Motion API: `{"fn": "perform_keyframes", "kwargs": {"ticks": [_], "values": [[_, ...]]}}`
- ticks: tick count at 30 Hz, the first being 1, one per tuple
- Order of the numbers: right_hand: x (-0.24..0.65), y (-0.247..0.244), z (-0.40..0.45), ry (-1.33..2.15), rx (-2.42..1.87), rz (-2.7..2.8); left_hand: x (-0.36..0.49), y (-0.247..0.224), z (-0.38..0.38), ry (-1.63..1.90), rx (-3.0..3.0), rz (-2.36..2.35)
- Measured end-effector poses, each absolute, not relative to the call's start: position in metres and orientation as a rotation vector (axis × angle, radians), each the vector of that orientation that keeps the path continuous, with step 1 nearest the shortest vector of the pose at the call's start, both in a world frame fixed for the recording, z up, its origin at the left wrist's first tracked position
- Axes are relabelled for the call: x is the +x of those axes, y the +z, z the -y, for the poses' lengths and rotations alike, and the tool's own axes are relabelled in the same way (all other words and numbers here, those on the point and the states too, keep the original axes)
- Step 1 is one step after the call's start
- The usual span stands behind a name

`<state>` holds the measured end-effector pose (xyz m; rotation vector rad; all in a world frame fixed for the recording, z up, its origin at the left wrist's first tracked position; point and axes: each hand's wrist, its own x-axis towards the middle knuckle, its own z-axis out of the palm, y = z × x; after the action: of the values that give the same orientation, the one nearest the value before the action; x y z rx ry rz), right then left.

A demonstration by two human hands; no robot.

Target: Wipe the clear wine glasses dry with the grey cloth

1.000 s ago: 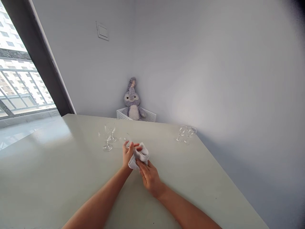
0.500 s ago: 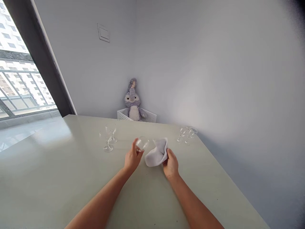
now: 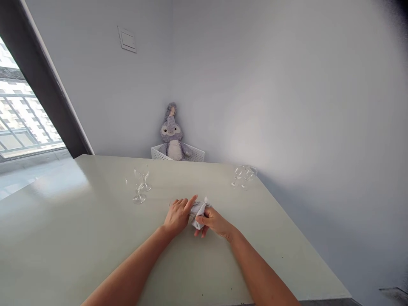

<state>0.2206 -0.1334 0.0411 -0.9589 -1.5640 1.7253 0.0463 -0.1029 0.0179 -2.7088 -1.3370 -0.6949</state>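
Note:
My left hand [image 3: 178, 214] is wrapped round a clear glass, of which only a faint edge shows at the left of the fingers. Bunched in my right hand [image 3: 212, 221] is a pale grey cloth [image 3: 198, 211], pressed up against the glass between both hands. The glass's bowl is mostly hidden by the fingers and the cloth. To the left on the table stand two stemmed glasses, a nearer one [image 3: 139, 198] and one just behind it [image 3: 145, 187].
Two more stemmed glasses [image 3: 239, 172] [image 3: 250, 173] stand near the right edge of the pale table [image 3: 95, 238]. Beyond the far edge, a purple plush rabbit [image 3: 172, 131] sits in a white perforated basket [image 3: 199, 156]. Walls rise behind and at right.
The cloth has moved left onto the glass and is now bunched up. My hands have come together, and my left hand covers most of the glass. The view has shifted slightly.

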Motion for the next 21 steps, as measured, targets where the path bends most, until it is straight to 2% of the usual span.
{"fn": "perform_keyframes", "kwargs": {"ticks": [8,12,15,18,21], "values": [[0.207,0.048,0.134,1.318,-0.97,1.347,0.046,0.026,0.098,-0.933,-2.621,1.51],[0.211,0.054,0.139,1.204,-0.974,1.267,0.039,0.028,0.093,-1.171,-2.543,1.866],[0.217,0.061,0.143,1.433,-0.928,1.446,0.029,0.032,0.085,-1.669,-2.281,2.263],[0.221,0.069,0.145,1.727,-0.913,1.788,0.02,0.039,0.079,-2.366,-2.013,2.309],[0.222,0.069,0.144,1.602,-0.99,1.828,0.022,0.044,0.081,-2.822,-1.974,2.138]]}}
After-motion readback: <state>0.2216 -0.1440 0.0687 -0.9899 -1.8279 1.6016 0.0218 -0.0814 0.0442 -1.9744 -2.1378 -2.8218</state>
